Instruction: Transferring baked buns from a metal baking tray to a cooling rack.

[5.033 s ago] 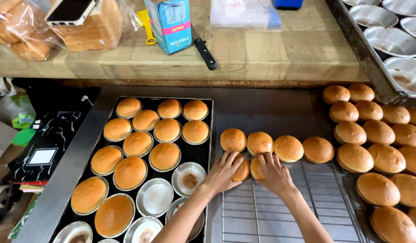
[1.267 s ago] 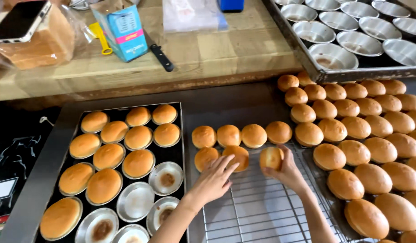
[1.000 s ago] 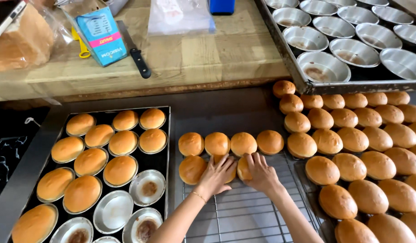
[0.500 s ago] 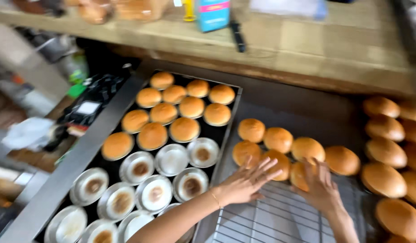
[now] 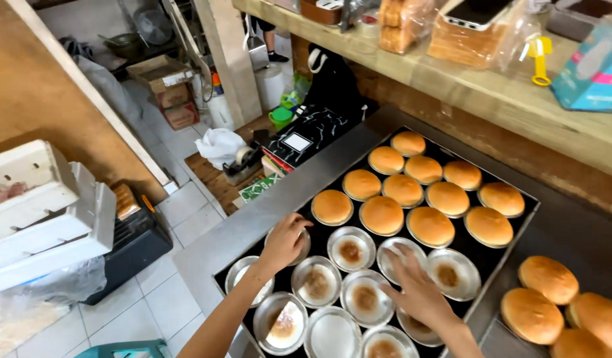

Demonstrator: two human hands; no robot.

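Note:
A black baking tray (image 5: 518, 199) holds several golden buns (image 5: 404, 189) in round tins at its far end and several empty round metal tins (image 5: 350, 251) at its near end. My left hand (image 5: 283, 241) grips the rim of an empty tin at the tray's left side. Fingers spread, my right hand (image 5: 415, 287) rests flat over empty tins near the tray's middle. More loose buns (image 5: 548, 279) lie to the right of the tray.
A wooden shelf (image 5: 491, 93) behind the tray carries bagged bread (image 5: 468, 33) with a phone on top, a yellow clip and a blue carton (image 5: 594, 66). To the left the floor drops away, with white crates (image 5: 41, 219), a black box and cardboard boxes.
The view has swung left from the cooling rack to the baking tray. Both hands left the buns on the rack and now reach over the empty tins.

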